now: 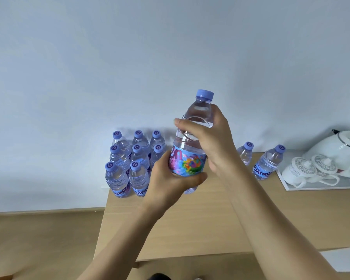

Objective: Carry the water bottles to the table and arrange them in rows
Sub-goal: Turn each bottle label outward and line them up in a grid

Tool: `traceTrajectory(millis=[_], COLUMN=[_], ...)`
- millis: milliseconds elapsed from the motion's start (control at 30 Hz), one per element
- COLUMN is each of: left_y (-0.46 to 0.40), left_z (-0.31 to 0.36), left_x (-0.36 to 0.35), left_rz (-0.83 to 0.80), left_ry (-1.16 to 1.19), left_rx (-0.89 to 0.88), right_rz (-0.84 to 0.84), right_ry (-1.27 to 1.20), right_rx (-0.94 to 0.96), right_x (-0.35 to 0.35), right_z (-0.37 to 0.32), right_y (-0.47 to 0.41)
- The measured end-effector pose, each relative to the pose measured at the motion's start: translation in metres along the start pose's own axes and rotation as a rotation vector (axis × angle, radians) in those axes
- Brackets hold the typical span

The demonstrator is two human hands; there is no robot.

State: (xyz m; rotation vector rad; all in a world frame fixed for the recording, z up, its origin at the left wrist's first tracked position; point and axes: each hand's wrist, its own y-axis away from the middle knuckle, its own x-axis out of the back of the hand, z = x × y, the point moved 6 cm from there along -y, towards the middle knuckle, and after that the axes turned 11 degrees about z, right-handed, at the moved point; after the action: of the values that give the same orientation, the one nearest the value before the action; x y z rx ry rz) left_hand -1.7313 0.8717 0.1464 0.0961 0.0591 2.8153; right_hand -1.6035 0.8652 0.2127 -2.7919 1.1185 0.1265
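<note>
Nearest the camera, two bare forearms reaching forward over the front edge of the wooden table (190, 229). Just beyond, left hand (170, 178) cupped under and around the lower part of the held bottle (192, 142), fingers curled over the coloured label, thumb across the front. Right hand (212, 138) wrapped round the clear shoulder of that same bottle, fingers curled, thumb pointing left across the ribbed plastic, purple cap (205, 95) left bare above. Bottle upright, lifted clear above the tabletop, not yet set down.

Behind and to the left, a block of bottles (129, 162) standing upright near the table's left edge against the wall: caps suggest three rows, with the nearest row apparently one short on its right side, though the left hand hides that corner. Likely step in hand: lowering the bottle into that gap.

To do it well: keep upright, come down from above rather than sliding in from the side, avoid knocking the neighbours, set the base flat and just beside the next bottle, then loosen the upper grip first.

Farther right, two stray bottles (269, 162) standing apart near the wall, probably still to be gathered in. Beyond these, a white tray (311, 187) with two lidded cups (309, 170) and a white kettle (339, 146).
</note>
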Motion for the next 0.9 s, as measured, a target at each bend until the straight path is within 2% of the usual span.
traceTrajectory(millis=[300, 567, 700, 800, 900], left_y=[-0.001, 0.002, 0.003, 0.004, 0.004], left_z=[0.012, 0.015, 0.017, 0.019, 0.020], left_x=[0.004, 0.008, 0.011, 0.014, 0.017], left_rz=[-0.119, -0.296, -0.174, -0.029, 0.086], left_ry=[0.011, 0.196, 0.121, 0.065, -0.007], left_rx=[0.037, 0.097, 0.031, -0.019, -0.074], right_rz=[-0.149, -0.378, -0.370, -0.214, -0.056], right_ry=[-0.158, -0.372, -0.267, -0.039, 0.016], right_rx=[-0.051, -0.131, -0.132, -0.009, 0.031], right_x=[-0.013, -0.021, -0.019, -0.013, -0.013], right_z=[-0.016, -0.019, -0.012, -0.013, -0.010], right_y=[-0.005, -0.004, -0.006, -0.006, 0.000])
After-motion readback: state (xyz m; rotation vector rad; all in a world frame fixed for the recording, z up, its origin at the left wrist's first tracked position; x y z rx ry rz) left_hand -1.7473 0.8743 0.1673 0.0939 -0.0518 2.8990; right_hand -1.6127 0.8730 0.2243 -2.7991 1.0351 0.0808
